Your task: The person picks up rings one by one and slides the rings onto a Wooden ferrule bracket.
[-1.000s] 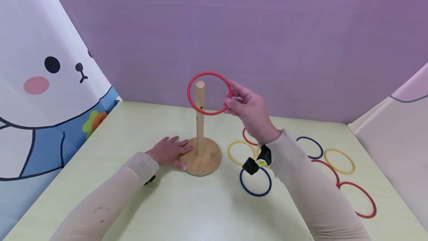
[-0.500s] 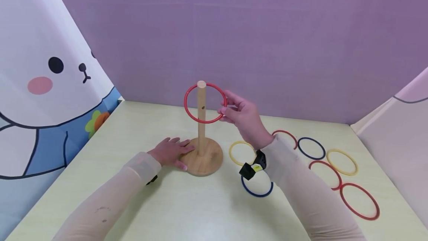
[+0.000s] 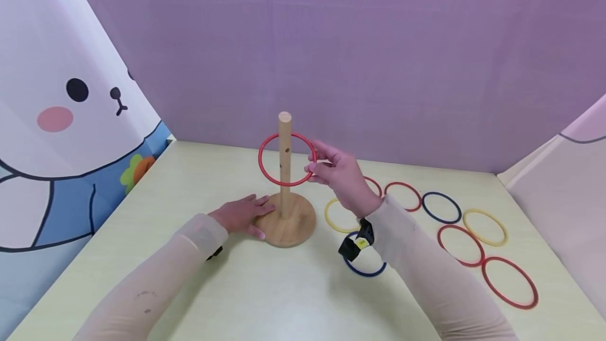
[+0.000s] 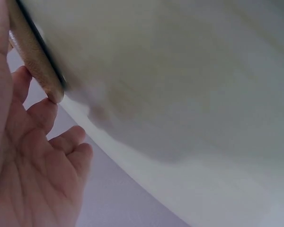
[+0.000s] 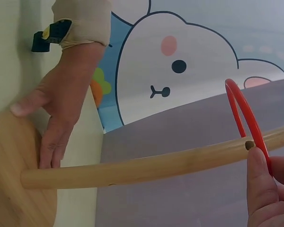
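A wooden peg stand has an upright post [image 3: 285,146] and a round base [image 3: 295,225]. My left hand [image 3: 240,216] rests on the left side of the base, fingers spread; in the left wrist view its fingertips [image 4: 49,106] touch the base's rim [image 4: 40,66]. My right hand [image 3: 343,175] pinches the right side of a red ring [image 3: 262,170] between thumb [image 5: 256,165] and fingers. That ring encircles the upper post, below its top: its near arc crosses in front and the post hides part of its far arc.
Loose rings lie on the pale table [image 3: 265,299] at right: a yellow ring [image 3: 326,218] and a blue ring [image 3: 364,274] partly behind my right wrist, and several more, including a yellow ring [image 3: 505,233] and a red ring [image 3: 535,293]. A purple cloth [image 3: 379,57] stands behind.
My right hand has lowered the red ring and shifted slightly left, from beside the post's top to around the post below its top. The left hand has stayed on the base.
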`<state>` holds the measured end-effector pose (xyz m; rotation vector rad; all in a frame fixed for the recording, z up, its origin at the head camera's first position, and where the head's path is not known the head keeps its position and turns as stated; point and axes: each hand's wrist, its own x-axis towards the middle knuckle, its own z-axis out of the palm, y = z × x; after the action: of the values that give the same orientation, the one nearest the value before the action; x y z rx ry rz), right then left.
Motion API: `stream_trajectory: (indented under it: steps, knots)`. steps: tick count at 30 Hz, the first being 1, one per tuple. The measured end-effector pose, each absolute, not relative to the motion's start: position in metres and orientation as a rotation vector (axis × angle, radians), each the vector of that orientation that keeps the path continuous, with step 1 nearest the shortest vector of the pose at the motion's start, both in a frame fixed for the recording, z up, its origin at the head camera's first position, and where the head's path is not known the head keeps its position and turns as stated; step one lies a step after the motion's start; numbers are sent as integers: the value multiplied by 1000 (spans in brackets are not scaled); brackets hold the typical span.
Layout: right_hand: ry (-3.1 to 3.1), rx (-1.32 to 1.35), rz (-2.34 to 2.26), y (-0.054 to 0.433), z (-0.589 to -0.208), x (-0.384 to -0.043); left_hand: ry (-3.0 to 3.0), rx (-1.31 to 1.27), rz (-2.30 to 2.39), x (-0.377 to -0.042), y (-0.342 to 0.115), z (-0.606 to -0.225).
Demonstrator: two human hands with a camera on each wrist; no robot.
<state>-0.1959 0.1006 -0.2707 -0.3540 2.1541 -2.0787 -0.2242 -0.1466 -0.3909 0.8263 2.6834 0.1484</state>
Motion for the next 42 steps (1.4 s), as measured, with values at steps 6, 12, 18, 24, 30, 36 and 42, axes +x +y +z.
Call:
stream_trajectory:
  steps: [6, 12, 18, 24, 30, 36, 42]
  knots:
    - [2184, -290, -2048, 100, -282, -197, 2710, 862, 91, -225, -147, -392]
    - [2152, -271, -2058, 99, -294, -196, 2734, 882, 1, -223, -146, -392]
    - [2110, -302, -2076, 97, -305, -194, 2732, 858, 13, -222, -147, -392]
    - [2095, -256, -2072, 97, -314, -192, 2731, 860, 0, -221, -146, -390]
    - [2113, -216, -2038, 99, -325, -193, 2739, 866, -31, -221, -145, -388]
    - [2064, -193, -2034, 98, -342, -191, 2736, 842, -27, -221, -145, -389]
    - [2037, -200, -2061, 97, -350, -188, 2735, 837, 13, -220, -145, -389]
